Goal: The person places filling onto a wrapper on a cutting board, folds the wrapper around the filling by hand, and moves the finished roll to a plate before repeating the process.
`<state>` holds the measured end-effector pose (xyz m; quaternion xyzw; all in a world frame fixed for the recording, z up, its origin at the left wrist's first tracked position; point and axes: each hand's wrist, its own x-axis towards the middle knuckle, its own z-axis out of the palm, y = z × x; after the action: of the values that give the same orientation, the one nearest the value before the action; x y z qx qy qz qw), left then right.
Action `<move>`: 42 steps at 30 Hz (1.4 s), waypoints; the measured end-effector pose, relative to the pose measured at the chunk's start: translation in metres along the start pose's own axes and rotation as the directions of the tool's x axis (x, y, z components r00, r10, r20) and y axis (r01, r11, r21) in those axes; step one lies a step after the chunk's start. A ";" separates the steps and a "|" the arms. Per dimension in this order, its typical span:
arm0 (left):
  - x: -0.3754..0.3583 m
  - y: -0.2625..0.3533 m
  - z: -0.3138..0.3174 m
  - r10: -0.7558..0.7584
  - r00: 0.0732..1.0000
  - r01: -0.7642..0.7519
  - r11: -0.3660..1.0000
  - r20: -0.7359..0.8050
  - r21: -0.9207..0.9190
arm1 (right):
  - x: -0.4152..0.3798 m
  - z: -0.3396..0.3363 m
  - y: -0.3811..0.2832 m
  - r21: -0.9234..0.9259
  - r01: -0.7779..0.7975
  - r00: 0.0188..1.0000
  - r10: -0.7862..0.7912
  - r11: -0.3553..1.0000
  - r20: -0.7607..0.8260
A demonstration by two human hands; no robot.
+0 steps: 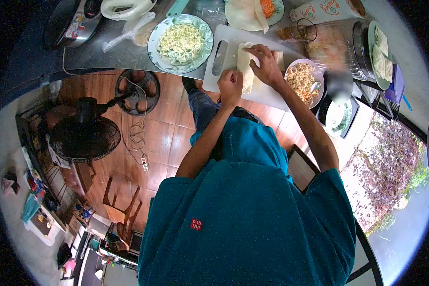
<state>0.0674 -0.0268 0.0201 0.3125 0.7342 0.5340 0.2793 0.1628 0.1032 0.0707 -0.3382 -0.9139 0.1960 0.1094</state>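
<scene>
A pale, thin wrapper (246,59), folded into a long narrow roll, lies lengthwise on a white cutting board (220,34). My left hand (230,87) is closed with curled fingers at the roll's near left edge. Reaching in from the right, my right hand (266,64) has bent fingers and thumb gripping its upper part. Another light piece (279,60) shows partly behind my right wrist. Beside that wrist, a bowl of crumbly brown filling (301,81) holds a spoon. Left of the board sits a patterned plate (153,52) of shredded cabbage (180,44).
Behind the board is a plate with wrappers (243,14) and shredded carrot (267,6). At right stand a clear container (326,45), a plate of finished-looking rolls (382,59) and a tray with a green-rimmed plate (339,117). A fan (86,136) and cable lie left, below the counter.
</scene>
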 end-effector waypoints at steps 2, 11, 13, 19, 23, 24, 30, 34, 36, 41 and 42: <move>0.001 0.003 -0.002 0.001 1.000 0.000 1.000 -0.022 0.032 | -0.008 0.010 0.004 0.098 -0.104 0.995 0.104 0.990 0.005; 0.009 0.011 -0.003 0.009 1.000 -0.008 0.997 -0.020 0.074 | -0.029 0.029 -0.014 0.385 -0.320 0.943 0.331 0.866 0.040; 0.007 0.012 -0.003 0.042 0.999 -0.040 0.996 -0.025 0.078 | -0.027 0.030 -0.022 0.398 -0.312 0.932 0.359 0.863 -0.047; 0.003 0.013 -0.004 0.147 0.989 -0.145 0.984 -0.018 0.105 | -0.009 0.019 -0.045 0.330 -0.455 0.879 0.476 0.827 0.021; 0.001 0.019 -0.004 0.104 0.995 -0.104 0.994 0.006 0.025 | -0.003 0.011 -0.049 0.309 -0.506 0.859 0.503 0.805 0.094; 0.000 0.018 -0.003 0.094 0.996 -0.094 0.995 -0.003 -0.014 | -0.003 0.012 -0.046 0.300 -0.494 0.867 0.490 0.816 0.094; 0.000 0.013 -0.001 0.116 0.993 -0.115 0.992 0.015 -0.042 | -0.004 0.016 -0.039 0.314 -0.479 0.874 0.478 0.820 0.084; -0.003 0.010 0.000 0.190 0.982 -0.190 0.980 0.013 0.050 | -0.002 0.019 -0.034 0.278 -0.465 0.883 0.464 0.841 0.075; -0.004 0.008 0.001 0.194 0.981 -0.194 0.979 0.013 0.059 | -0.001 0.019 -0.031 0.259 -0.478 0.877 0.471 0.839 0.092; -0.004 0.013 0.000 0.175 0.984 -0.176 0.983 0.028 0.054 | 0.001 0.019 -0.030 0.275 -0.440 0.896 0.440 0.855 0.067; -0.004 0.012 0.000 0.195 0.980 -0.197 0.977 0.027 0.085 | 0.001 0.021 -0.028 0.221 -0.432 0.901 0.428 0.874 0.068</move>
<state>0.0722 -0.0269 0.0317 0.4000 0.7199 0.5235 0.2181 0.1388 0.0790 0.0636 -0.5159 -0.7878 0.3232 0.0938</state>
